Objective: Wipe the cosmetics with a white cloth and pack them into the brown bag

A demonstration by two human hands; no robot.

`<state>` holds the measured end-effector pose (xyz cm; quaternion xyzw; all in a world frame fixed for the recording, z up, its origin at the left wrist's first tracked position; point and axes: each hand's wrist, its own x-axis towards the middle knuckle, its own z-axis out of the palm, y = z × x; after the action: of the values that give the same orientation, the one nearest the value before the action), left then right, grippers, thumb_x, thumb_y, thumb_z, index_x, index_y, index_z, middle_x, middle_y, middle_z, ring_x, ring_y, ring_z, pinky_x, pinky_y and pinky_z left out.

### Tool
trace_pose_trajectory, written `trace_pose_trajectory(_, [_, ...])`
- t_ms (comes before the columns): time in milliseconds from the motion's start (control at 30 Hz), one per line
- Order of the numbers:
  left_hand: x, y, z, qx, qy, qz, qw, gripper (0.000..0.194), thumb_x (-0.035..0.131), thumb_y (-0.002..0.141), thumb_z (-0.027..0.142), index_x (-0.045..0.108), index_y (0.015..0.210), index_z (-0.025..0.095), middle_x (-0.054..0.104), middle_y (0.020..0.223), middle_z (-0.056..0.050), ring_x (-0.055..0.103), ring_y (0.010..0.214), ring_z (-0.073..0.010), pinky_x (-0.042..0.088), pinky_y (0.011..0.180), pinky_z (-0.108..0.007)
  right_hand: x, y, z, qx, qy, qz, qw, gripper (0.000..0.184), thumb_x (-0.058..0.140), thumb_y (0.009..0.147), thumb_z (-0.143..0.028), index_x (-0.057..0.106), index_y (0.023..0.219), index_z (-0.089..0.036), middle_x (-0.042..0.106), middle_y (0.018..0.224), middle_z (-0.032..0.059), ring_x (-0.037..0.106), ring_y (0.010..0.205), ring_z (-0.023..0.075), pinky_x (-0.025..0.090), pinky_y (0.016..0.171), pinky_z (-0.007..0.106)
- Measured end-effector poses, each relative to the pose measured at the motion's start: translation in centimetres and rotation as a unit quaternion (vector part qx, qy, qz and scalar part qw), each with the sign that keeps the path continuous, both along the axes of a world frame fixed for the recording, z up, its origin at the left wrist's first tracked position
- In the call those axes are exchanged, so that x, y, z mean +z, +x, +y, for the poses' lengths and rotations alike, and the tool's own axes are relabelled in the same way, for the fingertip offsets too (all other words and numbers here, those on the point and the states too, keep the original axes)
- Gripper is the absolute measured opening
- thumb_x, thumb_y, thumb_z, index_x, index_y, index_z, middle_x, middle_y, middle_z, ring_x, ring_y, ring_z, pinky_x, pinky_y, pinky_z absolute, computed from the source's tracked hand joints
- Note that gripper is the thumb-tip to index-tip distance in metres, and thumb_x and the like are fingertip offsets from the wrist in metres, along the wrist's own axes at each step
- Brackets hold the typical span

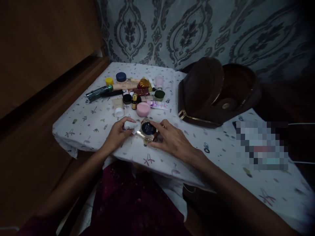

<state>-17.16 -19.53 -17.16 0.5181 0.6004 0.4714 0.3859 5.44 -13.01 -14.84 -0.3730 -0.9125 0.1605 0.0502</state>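
My right hand [173, 139] is closed round the sides of a gold cosmetic case [149, 128] with a dark round label on top, low over the table's near side. In my left hand [118, 131], thumb and fingers pinch a soft-looking white wad [130, 125] close to the left edge of the case; whether it is cloth, tissue or cotton I cannot tell. Just beyond both hands sits a round pink container [143, 109]. A beige tube with a white cap [118, 107] lies beyond my left hand, beside a small dark bottle with a gold top [134, 101].
Several tubes, jars and brushes lie at the back, among them a green bottle [98, 93] and a blue-lidded jar [121, 77]. An unzipped brown bag [201, 93] stands on the right. Farther right lies a blurred-out flat object [262, 146]. A patterned white cloth [145, 160] covers the table.
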Motion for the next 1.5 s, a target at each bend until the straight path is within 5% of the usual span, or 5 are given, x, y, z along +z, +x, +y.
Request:
trace_pose_trajectory(233, [-0.1,-0.1,0.1,0.001,0.011,0.007,1.0,0.027,0.063,0.072,0.022,0.065,0.099,0.02,0.063,0.077,0.002,0.057,0.066,-0.0143,0.045,0.061,-0.024,0.8,-1.2,-0.7,-0.047,0.033,-0.093,0.994,0.093,0.07,0.079,-0.067,0.035,0.156,-0.028,0.06,0.118,0.0165,0.065,0.095,0.0366,0.049,0.074,0.041])
trace_pose_trajectory(500, [-0.5,-0.3,0.2,-0.024,0.066,0.044,0.997,0.03,0.057,0.074,0.015,0.067,0.102,0.02,0.068,0.09,0.0,0.061,0.077,-0.0161,0.05,0.072,-0.027,2.0,-0.4,2.6,0.058,-0.112,-0.053,0.991,0.086,0.076,0.08,-0.045,0.035,0.153,-0.029,0.071,0.099,0.0039,0.066,0.095,0.0272,0.046,0.078,0.034])
trace_pose_trajectory(800, [0.0,0.5,-0.5,0.013,0.083,0.211,0.974,0.032,0.054,0.073,0.006,0.065,0.099,0.02,0.065,0.085,0.002,0.053,0.07,-0.0149,0.043,0.068,-0.026,1.7,-1.5,2.6,0.079,-0.031,-0.001,0.996,0.056,0.079,0.073,-0.045,0.059,0.12,-0.021,0.054,0.12,0.0095,0.058,0.103,0.0274,0.048,0.083,0.036])
trace_pose_trajectory(1200, [0.9,1.1,-1.8,0.004,0.067,0.114,0.991,0.025,0.056,0.077,0.011,0.065,0.099,0.019,0.069,0.092,0.0,0.058,0.078,-0.0164,0.044,0.069,-0.025,0.2,-2.6,1.7,-0.035,-0.1,0.094,0.99,0.069,0.08,0.075,-0.052,0.059,0.132,-0.021,0.053,0.111,0.0082,0.062,0.09,0.0229,0.053,0.08,0.037])
trace_pose_trajectory(1500, [3.6,2.3,-1.9,0.035,0.203,0.164,0.965,0.035,0.052,0.079,0.003,0.064,0.106,0.023,0.066,0.102,-0.003,0.06,0.096,-0.0204,0.047,0.079,-0.03,-0.1,-2.4,0.4,-0.062,-0.242,0.289,0.924,0.059,0.071,0.084,-0.046,0.054,0.134,-0.02,0.064,0.119,0.011,0.066,0.097,0.0232,0.057,0.083,0.04])
